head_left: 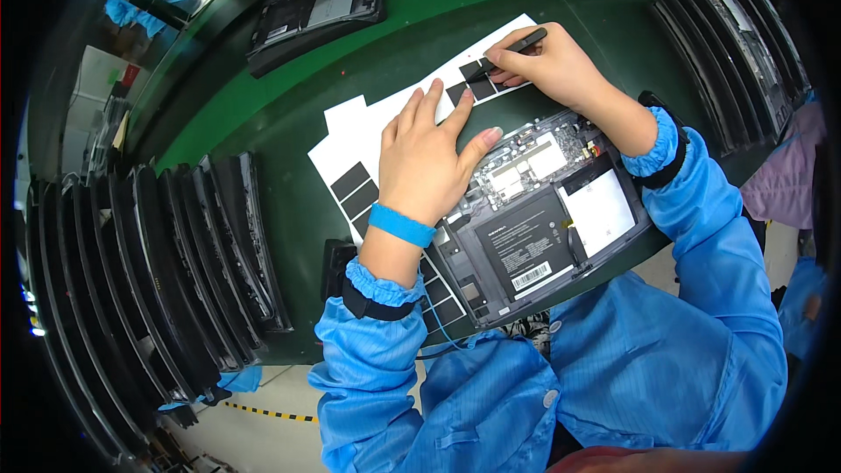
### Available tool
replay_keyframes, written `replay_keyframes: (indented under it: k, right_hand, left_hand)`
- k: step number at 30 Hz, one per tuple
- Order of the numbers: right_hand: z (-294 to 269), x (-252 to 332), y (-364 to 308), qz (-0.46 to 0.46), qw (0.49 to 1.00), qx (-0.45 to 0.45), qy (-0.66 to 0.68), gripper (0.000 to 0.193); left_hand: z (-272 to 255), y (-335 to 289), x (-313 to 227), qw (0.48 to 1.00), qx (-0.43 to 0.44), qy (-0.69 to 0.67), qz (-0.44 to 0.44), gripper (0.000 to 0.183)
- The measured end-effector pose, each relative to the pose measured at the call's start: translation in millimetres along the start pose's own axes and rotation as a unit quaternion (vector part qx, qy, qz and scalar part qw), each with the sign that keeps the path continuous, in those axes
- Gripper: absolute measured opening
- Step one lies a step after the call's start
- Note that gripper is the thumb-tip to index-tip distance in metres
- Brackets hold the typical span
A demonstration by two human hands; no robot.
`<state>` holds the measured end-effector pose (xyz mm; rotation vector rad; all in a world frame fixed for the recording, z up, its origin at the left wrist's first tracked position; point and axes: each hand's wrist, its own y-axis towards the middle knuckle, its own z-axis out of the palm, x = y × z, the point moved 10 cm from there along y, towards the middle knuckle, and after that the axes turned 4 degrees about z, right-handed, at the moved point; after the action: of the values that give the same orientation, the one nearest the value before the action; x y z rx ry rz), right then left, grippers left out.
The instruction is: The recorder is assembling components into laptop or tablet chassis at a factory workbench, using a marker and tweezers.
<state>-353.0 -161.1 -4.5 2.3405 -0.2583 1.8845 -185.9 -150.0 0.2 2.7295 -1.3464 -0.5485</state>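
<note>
Intently, a person in blue sleeves bends over a green counter, both bare hands at work on a white sheet in the upper middle of the frame. The left hand lies over the sheet, its fingers spread wide and pointing toward the top of the frame; a blue wristband circles the wrist, and a thin blue cord shows below it. The right hand holds a slim black tool, its fingers closed around the shaft, with the tip down at one of the black rectangles on the sheet. More dark rectangles line the sheet's lower left part, beside the left wrist.

Just below the hands, right of the centre, an opened laptop base lies tilted on the counter, showing a black battery, a circuit board and a pale rectangular panel. Another opened laptop part lies at the upper left. A long row of dark laptop parts stands on edge along the left side, and a second row fills the upper right. A pink sleeve shows at the right edge.
</note>
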Motion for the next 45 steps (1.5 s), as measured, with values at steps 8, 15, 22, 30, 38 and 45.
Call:
replay_keyframes:
  k: [8,15,22,30,38,45]
  right_hand:
    - [6,5,-4,-0.021,1.000,0.021,0.000,0.024]
    - [-26,36,-27,-0.034,0.992,-0.021,0.119,0.021]
    - [-53,-4,-88,0.059,0.991,-0.006,0.122,0.019]
    - [-40,-9,-88,0.069,0.990,0.040,0.120,0.018]
    - [-40,-9,-92,0.068,0.989,0.038,0.124,0.017]
    - [-36,-6,-94,0.045,0.996,0.022,0.070,0.015]
  left_hand:
    - [0,0,2,0.999,-0.021,-0.042,-0.006,0.057]
    - [-3,-4,4,1.000,-0.013,-0.003,-0.019,0.055]
    - [-35,-7,-17,0.954,-0.041,-0.256,-0.150,0.020]
    - [14,-13,-30,0.923,0.060,-0.340,-0.170,0.019]
    - [19,-7,-33,0.919,0.087,-0.342,-0.177,0.014]
    - [13,2,-34,0.936,0.092,-0.274,-0.200,0.019]
